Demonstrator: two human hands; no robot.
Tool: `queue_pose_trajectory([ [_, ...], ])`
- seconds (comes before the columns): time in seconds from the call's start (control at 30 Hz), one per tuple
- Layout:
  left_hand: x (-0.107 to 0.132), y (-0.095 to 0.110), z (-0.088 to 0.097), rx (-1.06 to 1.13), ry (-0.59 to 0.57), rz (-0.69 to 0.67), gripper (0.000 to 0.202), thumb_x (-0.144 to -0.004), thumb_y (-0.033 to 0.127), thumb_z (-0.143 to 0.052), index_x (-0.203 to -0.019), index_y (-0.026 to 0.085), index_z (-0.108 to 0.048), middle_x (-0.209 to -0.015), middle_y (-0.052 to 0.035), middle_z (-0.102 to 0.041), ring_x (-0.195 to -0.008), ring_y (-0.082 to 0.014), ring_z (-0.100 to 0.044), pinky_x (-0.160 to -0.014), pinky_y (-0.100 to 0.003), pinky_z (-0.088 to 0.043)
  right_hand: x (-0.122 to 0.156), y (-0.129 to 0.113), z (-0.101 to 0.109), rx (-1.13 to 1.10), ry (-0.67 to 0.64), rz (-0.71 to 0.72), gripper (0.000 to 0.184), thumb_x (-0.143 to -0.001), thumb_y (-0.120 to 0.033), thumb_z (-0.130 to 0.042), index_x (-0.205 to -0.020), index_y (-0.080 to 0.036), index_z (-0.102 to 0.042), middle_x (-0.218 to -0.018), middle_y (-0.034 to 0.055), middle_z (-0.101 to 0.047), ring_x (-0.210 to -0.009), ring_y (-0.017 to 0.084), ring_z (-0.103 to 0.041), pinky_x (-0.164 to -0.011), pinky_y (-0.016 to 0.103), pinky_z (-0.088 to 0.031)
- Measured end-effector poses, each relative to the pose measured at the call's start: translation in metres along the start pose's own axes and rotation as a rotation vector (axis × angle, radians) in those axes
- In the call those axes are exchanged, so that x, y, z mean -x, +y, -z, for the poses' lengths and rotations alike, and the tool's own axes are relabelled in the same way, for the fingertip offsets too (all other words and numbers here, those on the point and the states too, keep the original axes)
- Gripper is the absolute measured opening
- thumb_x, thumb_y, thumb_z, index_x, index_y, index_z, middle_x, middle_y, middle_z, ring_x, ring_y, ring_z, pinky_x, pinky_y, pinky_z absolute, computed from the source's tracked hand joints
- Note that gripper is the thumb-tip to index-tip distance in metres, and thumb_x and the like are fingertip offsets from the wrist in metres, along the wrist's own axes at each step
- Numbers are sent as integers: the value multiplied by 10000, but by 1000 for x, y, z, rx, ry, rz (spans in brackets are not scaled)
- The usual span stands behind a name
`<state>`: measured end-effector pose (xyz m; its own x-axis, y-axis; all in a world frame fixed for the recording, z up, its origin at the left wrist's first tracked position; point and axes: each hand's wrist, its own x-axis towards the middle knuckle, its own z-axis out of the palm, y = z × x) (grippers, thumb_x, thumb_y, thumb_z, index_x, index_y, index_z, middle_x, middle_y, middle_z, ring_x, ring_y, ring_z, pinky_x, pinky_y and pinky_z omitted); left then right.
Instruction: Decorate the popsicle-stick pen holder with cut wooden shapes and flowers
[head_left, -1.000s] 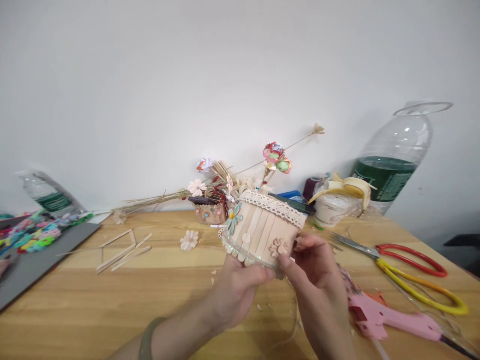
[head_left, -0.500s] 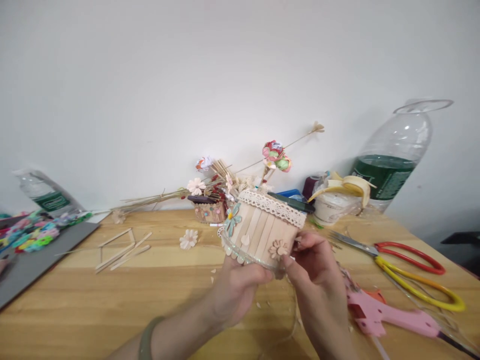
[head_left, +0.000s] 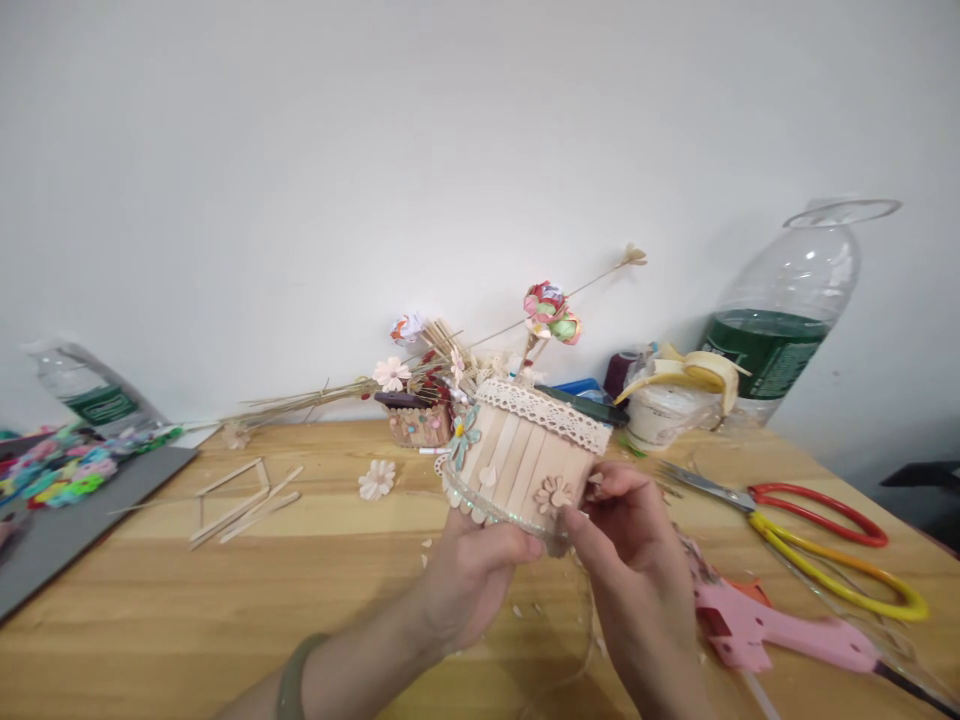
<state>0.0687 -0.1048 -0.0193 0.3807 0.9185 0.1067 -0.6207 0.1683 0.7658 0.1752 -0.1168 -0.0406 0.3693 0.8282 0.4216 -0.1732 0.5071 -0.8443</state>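
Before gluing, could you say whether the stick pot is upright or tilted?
Tilted: the stick pot shows its lace rim sloping rightward.

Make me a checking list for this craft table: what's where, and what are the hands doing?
surface: light wooden table, small scraps scattered near the hands.
job's things: tub clad in pale wooden craft sticks with a white lace rim, held tilted above the table.
clutter: pink glue gun, red-and-yellow-handled scissors, loose wooden sticks, banana peel on a white cup, big clear plastic bottle with a green label.
grips: left hand holds the tub from below; right hand pinches its lower edge.
cables: dark cord leaving the glue gun.
surroundings: plain white wall.
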Motion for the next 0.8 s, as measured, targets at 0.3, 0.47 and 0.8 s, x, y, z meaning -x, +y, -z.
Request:
queue_pose_trajectory([
  [0.3, 0, -1, -2, -6, 20, 11, 681, -549, 50, -580, -1213, 197, -560, -1029, -57, -678, -981, -219, -577, -832, -318, -440, 1, -1, -3, 11, -20, -4, 182, -772, -220, -611, -772, -245, -431, -767, -31, -421, -666, 115, -405, -575, 211, -391],
  [0.47, 2, -2, -3, 3, 32, 14, 686, -536, 21, -567, -1199, 200, -570, -1026, -49, -683, -1040, -224, -566, -817, -293, -450, 1, 2, -3, 48, -1, 9, 180, -747, -180, -589, -779, -250, -426, -764, -33, -415, -681, 125, -394, -589, 221, -380],
  [0.8, -1, -3, 1, -38, -11, -7, 655, -552, 34, -552, -1188, 191, -574, -1055, -64, -681, -1075, -255, -558, -887, -351, -431, -3, -2, 1, 28, -18, -40, 199, -686, -108, -574, -745, -243, -441, -739, -33, -421, -653, 130, -395, -553, 238, -352],
])
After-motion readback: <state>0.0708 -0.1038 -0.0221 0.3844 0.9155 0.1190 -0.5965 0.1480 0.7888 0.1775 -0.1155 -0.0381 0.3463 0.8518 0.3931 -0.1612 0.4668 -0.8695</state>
